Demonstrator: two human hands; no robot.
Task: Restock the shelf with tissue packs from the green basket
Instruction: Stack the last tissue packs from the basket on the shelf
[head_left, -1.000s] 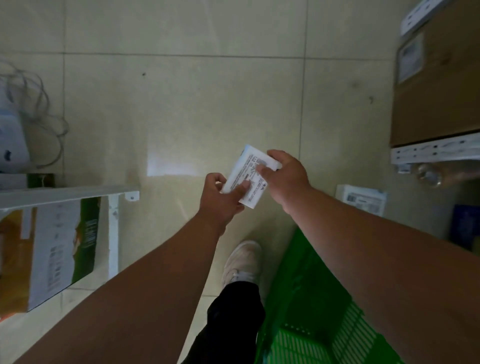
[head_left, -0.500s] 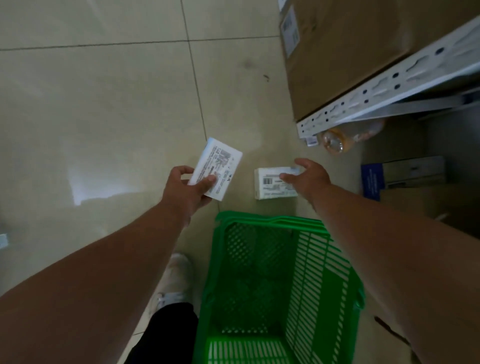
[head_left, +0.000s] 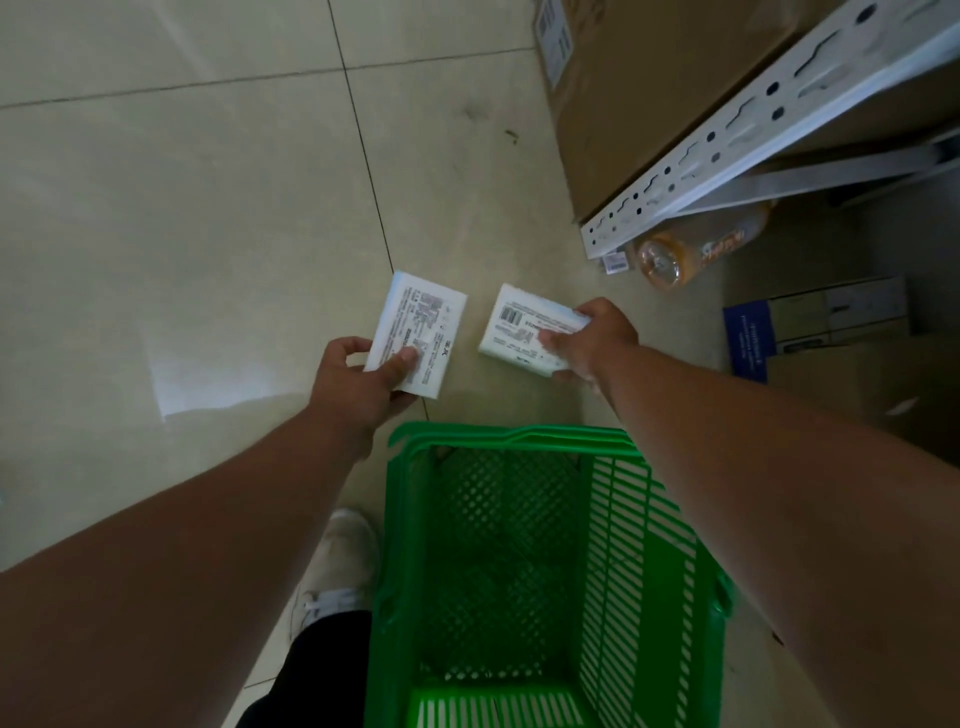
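My left hand (head_left: 358, 382) holds a white tissue pack (head_left: 418, 327) with printed text, thumb on top, above the tiled floor. Just to its right, my right hand (head_left: 597, 338) grips a second white tissue pack (head_left: 522, 332) with a barcode, held low over the floor past the basket's far rim. The green basket (head_left: 410, 545) stands on the floor below my arms; its mesh bottom shows no packs. The white metal shelf (head_left: 727, 140) runs along the upper right.
A large cardboard box (head_left: 639, 78) stands by the shelf rail. An orange-tinted plastic bottle (head_left: 691, 254) lies under the shelf, with a blue-and-white carton (head_left: 810, 322) further right. My white shoe (head_left: 337, 566) is left of the basket.
My right hand let go of the first pack, reached to the second pack lying on the floor and now grips it. The view swung right toward the basket and shelf.
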